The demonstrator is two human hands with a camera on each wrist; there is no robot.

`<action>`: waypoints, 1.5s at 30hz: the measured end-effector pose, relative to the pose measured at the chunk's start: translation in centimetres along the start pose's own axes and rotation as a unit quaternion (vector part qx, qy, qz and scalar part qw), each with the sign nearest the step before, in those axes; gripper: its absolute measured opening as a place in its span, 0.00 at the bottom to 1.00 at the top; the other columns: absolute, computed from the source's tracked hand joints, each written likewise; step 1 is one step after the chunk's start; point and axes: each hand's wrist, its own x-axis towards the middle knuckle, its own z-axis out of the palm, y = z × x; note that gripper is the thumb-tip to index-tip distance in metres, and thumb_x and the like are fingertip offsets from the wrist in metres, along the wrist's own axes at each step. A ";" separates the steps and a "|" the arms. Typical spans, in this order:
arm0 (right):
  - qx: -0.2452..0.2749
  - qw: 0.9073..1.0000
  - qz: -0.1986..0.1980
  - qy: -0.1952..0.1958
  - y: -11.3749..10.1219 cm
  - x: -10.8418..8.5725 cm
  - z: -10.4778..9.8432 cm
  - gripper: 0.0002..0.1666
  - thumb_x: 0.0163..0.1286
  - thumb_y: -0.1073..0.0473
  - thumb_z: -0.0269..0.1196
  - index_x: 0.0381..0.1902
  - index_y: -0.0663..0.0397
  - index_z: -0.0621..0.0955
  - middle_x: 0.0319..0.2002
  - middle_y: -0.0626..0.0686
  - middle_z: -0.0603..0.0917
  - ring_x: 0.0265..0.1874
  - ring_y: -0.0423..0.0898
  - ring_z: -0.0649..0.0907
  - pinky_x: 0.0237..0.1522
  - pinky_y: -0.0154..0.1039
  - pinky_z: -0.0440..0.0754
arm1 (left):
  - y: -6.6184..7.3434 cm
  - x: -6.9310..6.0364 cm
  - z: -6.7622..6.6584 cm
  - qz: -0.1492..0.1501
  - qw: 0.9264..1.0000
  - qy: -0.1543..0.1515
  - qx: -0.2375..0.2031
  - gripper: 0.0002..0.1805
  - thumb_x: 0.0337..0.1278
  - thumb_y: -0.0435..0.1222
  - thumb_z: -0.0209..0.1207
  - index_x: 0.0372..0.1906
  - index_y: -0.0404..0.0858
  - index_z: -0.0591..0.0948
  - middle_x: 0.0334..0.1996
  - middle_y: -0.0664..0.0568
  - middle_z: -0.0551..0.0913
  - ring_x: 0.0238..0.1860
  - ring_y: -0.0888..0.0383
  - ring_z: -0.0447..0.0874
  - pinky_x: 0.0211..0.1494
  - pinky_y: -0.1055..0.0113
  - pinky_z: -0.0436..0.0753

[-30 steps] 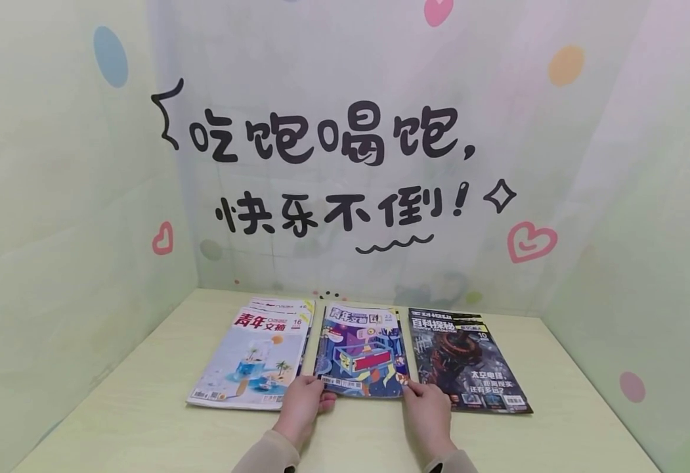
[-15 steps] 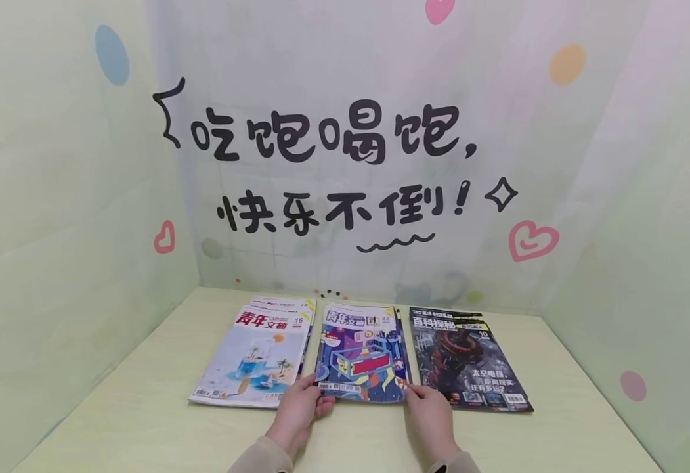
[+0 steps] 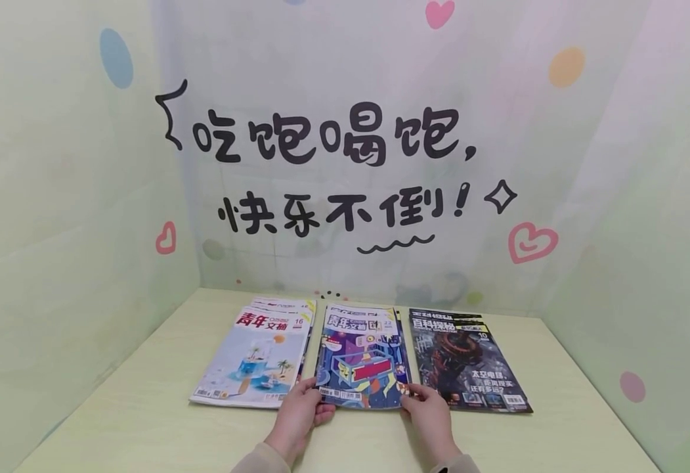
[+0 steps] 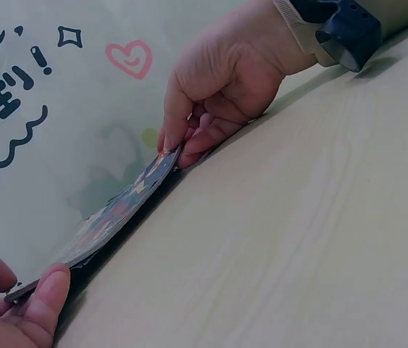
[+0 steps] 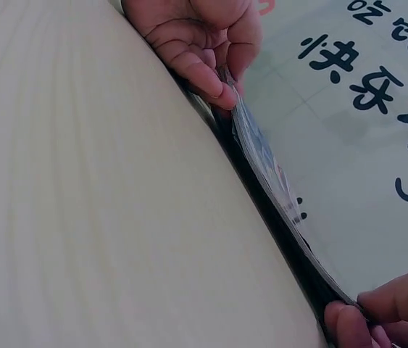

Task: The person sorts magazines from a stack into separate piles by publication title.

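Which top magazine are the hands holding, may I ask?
The purple middle magazine: the left hand and right hand grip its near corners; the outer magazines aren't gripped.

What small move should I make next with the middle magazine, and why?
Perhaps slide the middle magazine slightly away from you. A strip of the magazine beneath it shows past its far edge, so they look out of line. Your left hand and right hand grip its two near corners, which should help keep it straight.
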 end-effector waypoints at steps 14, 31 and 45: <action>0.083 0.996 0.015 -0.041 0.1 -0.1 0.3 0.31 0.60 0.73 0.59 0.61 0.83 0.66 0.32 0.60 0.78 0.25 0.40 0.82 0.30 0.33 0.84 | -0.1 0.1 0.1 -0.010 1.000 0.001 0.015 0.32 0.64 0.25 0.46 0.71 0.24 0.51 0.42 0.36 0.78 0.30 0.56 0.81 0.36 0.65 0.85; 0.047 0.997 0.025 -0.048 0.2 0.2 0.6 0.31 0.62 0.71 0.57 0.63 0.79 0.66 0.37 0.61 0.79 0.24 0.42 0.81 0.29 0.36 0.85 | -0.1 0.2 0.3 -0.006 0.997 -0.010 0.072 0.33 0.65 0.26 0.45 0.72 0.26 0.50 0.50 0.35 0.76 0.32 0.54 0.83 0.36 0.62 0.85; 0.109 0.993 0.007 -0.051 -0.3 -0.5 0.6 0.34 0.60 0.78 0.50 0.66 0.81 0.59 0.50 0.77 0.74 0.21 0.44 0.82 0.26 0.38 0.85 | 0.1 -0.1 0.1 -0.004 0.998 -0.023 0.066 0.31 0.66 0.24 0.43 0.72 0.26 0.51 0.49 0.36 0.77 0.33 0.55 0.83 0.37 0.62 0.85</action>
